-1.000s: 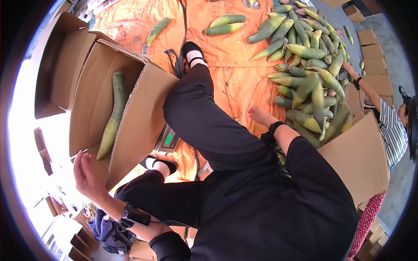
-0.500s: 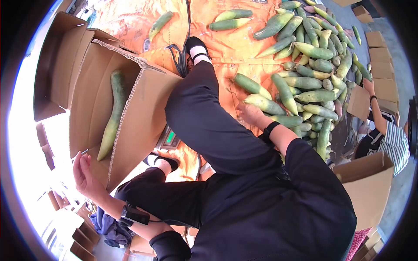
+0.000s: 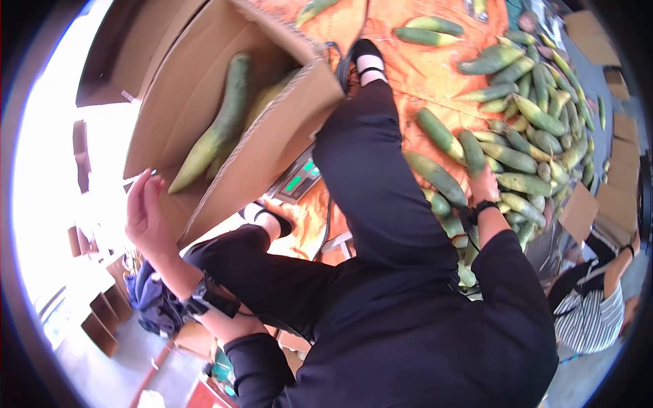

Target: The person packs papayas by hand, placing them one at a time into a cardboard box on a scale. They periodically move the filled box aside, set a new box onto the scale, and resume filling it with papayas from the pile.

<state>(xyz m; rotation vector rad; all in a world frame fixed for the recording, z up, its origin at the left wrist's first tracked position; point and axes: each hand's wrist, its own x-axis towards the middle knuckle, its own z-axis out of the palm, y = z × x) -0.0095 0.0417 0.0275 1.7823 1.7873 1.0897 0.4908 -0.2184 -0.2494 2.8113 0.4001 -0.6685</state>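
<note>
My left hand [image 3: 145, 214] is at the near edge of a tall open cardboard box [image 3: 272, 132], fingers raised and slightly apart, holding nothing. Inside the box lies a long green radish [image 3: 224, 122], pale at its lower end, with another radish [image 3: 269, 102] partly hidden beside it. My right hand [image 3: 483, 185] is at the left part of a large radish pile [image 3: 537, 115], its fingers around the lower end of a green radish [image 3: 471, 151]. A mottled green radish [image 3: 435, 177] lies just left of that hand.
Under the box's near side is a scale with a lit green display [image 3: 294, 183]. Loose radishes [image 3: 427, 36] lie on the orange sheet [image 3: 401, 75]. A co-worker in a striped shirt [image 3: 595, 316] is at the right, near cardboard boxes [image 3: 615, 183].
The view has shifted, so the box appears higher and more of its inside shows. My right hand has moved right across the pile and closed on a radish. My left hand stays by the box.
</note>
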